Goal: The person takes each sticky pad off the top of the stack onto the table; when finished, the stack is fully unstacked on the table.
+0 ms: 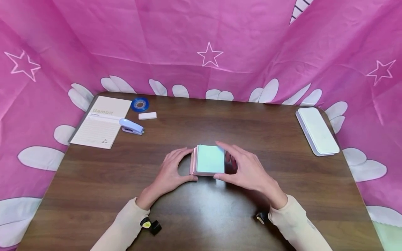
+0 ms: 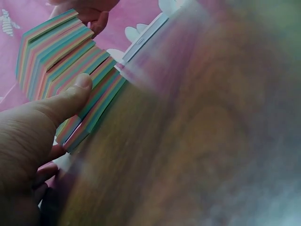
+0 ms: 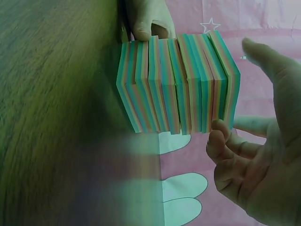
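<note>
The left hand (image 1: 169, 170) grips the paper stack (image 1: 210, 158) between thumb and fingers; the right hand (image 1: 248, 170), relaxed, curves around its top, thumb apart; it stands on the worktop (image 1: 251, 122); its uneven layers could slide or topple under lopsided pressure.

The stack (image 1: 210, 159) is mint on top, and its sides have stripes of green, pink and yellow. From it, the tape (image 1: 134, 104) at ten o'clock is blue; the curtain (image 1: 176, 38) at twelve is pink.
</note>
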Demonstrator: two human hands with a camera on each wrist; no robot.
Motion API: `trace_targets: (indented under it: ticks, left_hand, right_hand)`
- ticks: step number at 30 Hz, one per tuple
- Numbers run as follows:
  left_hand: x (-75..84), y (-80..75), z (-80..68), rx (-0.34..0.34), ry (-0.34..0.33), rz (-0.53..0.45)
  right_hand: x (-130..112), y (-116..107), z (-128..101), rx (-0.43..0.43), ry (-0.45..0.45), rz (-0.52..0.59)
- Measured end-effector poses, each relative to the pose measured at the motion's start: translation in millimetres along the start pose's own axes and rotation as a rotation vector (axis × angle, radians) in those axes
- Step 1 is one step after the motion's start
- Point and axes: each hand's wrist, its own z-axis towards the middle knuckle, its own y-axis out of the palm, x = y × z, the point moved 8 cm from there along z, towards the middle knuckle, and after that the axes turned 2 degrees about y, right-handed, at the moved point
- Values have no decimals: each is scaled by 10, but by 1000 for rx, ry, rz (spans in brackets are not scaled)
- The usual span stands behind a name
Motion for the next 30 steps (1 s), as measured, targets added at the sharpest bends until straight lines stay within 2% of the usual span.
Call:
trace_targets:
  ticks: [6, 14, 23, 30]
  left_hand:
    - [-31, -7, -10, -6, -26, -14]
    - [-32, -4, -13, -19, -11, -67]
    - [-38, -15, -25, -22, -5, -44]
    - [-30, -4, -9, -23, 6, -29]
  right_hand:
    - [-12, 45, 58, -16, 8, 22]
    - [8, 91, 88, -9, 45, 89]
    - [-23, 90, 83, 9, 17, 97]
    - [47, 71, 67, 29, 2, 166]
